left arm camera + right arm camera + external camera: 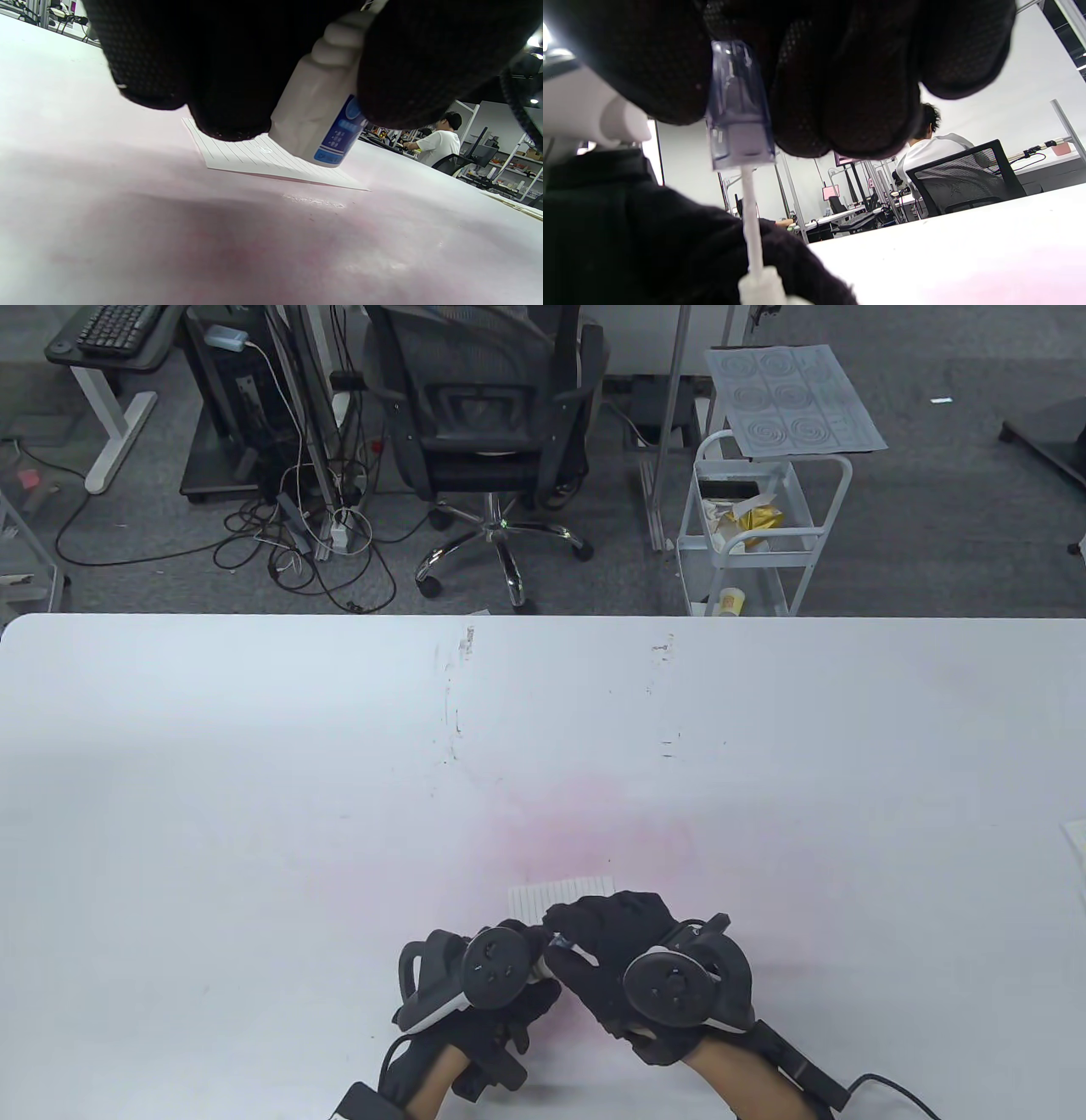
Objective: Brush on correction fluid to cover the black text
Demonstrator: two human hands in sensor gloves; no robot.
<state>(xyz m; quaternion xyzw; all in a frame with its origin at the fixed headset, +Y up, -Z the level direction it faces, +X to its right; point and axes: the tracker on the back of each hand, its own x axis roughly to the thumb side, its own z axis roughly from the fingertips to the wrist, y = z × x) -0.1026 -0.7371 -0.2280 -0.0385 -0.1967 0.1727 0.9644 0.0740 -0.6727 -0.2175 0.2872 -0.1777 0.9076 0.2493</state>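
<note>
My left hand grips a white correction fluid bottle with a blue label, held just above the table near its front edge. My right hand pinches the clear cap; its white brush stem reaches down into the bottle's neck. A small lined sheet of paper lies flat on the table just beyond both hands, also seen in the left wrist view. No black text shows on the visible part of the sheet.
The white table has a pink stain around the paper and scuff marks farther back. Another sheet's corner lies at the right edge. An office chair and a white cart stand beyond the table.
</note>
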